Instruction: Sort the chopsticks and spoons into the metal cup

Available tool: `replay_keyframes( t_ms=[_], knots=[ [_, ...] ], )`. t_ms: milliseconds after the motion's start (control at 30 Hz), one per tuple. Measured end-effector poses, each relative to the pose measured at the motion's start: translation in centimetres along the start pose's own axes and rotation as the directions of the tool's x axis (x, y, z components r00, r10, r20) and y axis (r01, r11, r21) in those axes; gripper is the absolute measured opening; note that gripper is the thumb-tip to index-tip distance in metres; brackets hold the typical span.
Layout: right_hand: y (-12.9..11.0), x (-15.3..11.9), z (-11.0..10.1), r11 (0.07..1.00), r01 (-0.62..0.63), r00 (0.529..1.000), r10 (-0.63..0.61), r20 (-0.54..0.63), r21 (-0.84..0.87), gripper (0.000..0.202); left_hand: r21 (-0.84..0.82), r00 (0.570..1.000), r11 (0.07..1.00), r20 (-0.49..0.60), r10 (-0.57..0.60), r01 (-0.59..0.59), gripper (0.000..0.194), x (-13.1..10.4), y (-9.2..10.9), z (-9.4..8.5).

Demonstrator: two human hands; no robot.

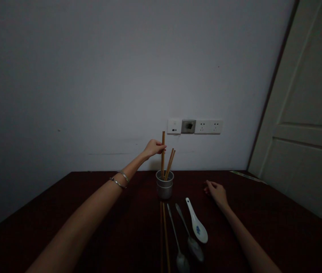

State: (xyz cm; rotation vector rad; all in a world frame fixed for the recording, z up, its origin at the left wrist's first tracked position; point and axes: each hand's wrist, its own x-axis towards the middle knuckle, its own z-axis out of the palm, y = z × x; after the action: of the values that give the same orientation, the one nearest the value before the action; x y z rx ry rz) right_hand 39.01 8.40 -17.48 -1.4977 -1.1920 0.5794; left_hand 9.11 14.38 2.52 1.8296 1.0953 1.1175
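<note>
My left hand [154,148] pinches upright wooden chopsticks [163,138] between thumb and fingers; their lower ends reach into a grey metal cup [164,192]. More chopsticks [170,161] lean to the right inside the same cup, apart from my fingers. On the table to the right of the cup rests my right hand [215,190], its fingers curled loosely inward and partly hidden. Closest to it is a white ceramic spoon [196,223] with a blue mark in its bowl. Two metal spoons, one long-handled [175,231] and one shorter [183,220], lie beside it.
A pair of chopsticks [165,235] lies on the dark red table [115,242] in front of the cup. Behind the table stands a pale wall [121,94] with sockets [208,127]. A light door [305,132] is at the right, and a flat strip [247,176] lies near the back right edge.
</note>
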Motion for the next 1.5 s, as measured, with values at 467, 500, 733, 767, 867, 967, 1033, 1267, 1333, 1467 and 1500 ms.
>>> replay_keyframes(
  t_ms=[467, 500, 733, 767, 867, 967, 1033, 1267, 1333, 1467, 1500],
  knots=[
    [-0.8, -0.5, -0.1, 0.999, 0.018, 1.000, -0.019, -0.006, -0.045, 0.040, 0.028, 1.000, 1.000, 0.006, 0.007, -0.007, 0.019, -0.1, -3.0, 0.9],
    [-0.7, -0.5, -0.1, 0.999, 0.018, 1.000, -0.018, -0.005, -0.046, 0.040, 0.039, 1.000, 0.999, 0.013, 0.006, -0.007, 0.019, -0.1, -3.3, 1.0],
    [0.0, -0.1, 0.0, 0.998, 0.020, 1.000, -0.019, 0.010, -0.068, 0.041, 0.090, 0.999, 0.996, 0.051, -0.011, 0.007, 0.022, -0.1, -4.8, 1.7],
    [0.0, 0.0, 0.0, 0.998, 0.016, 1.000, -0.015, 0.012, -0.065, 0.041, 0.087, 0.999, 0.996, 0.053, -0.014, 0.010, 0.022, -0.1, -5.0, 1.7],
    [0.0, -0.1, 0.0, 0.998, 0.018, 1.000, -0.017, 0.020, -0.065, 0.039, 0.060, 0.998, 0.998, 0.054, -0.030, 0.027, 0.021, -0.3, -5.4, 2.0],
    [-0.1, -0.2, 0.0, 0.997, 0.014, 1.000, -0.013, 0.020, -0.072, 0.039, 0.028, 0.997, 0.998, 0.058, -0.058, 0.057, 0.019, -0.4, -5.9, 2.3],
    [-0.2, -0.2, 0.0, 0.998, 0.013, 1.000, -0.012, 0.012, -0.068, 0.038, 0.005, 0.995, 0.997, 0.060, -0.075, 0.075, 0.018, -0.4, -6.2, 2.5],
    [-0.7, -0.5, -0.1, 0.997, 0.029, 1.000, -0.029, -0.003, -0.067, 0.037, -0.130, 0.987, 0.980, 0.065, -0.144, 0.152, 0.015, -0.8, -6.6, 3.0],
    [-0.9, -0.6, -0.2, 0.996, 0.030, 1.000, -0.030, -0.006, -0.079, 0.038, -0.164, 0.986, 0.973, 0.068, -0.151, 0.160, 0.015, -0.9, -6.6, 3.1],
    [-0.8, -0.6, -0.2, 0.995, 0.025, 1.000, -0.025, 0.003, -0.098, 0.038, -0.187, 0.985, 0.969, 0.094, -0.147, 0.163, 0.015, -1.0, -7.0, 3.3],
    [-0.7, -0.5, -0.2, 0.995, 0.026, 1.000, -0.025, 0.007, -0.097, 0.038, -0.190, 0.984, 0.968, 0.096, -0.148, 0.165, 0.014, -0.9, -7.2, 3.4]
  ],
)
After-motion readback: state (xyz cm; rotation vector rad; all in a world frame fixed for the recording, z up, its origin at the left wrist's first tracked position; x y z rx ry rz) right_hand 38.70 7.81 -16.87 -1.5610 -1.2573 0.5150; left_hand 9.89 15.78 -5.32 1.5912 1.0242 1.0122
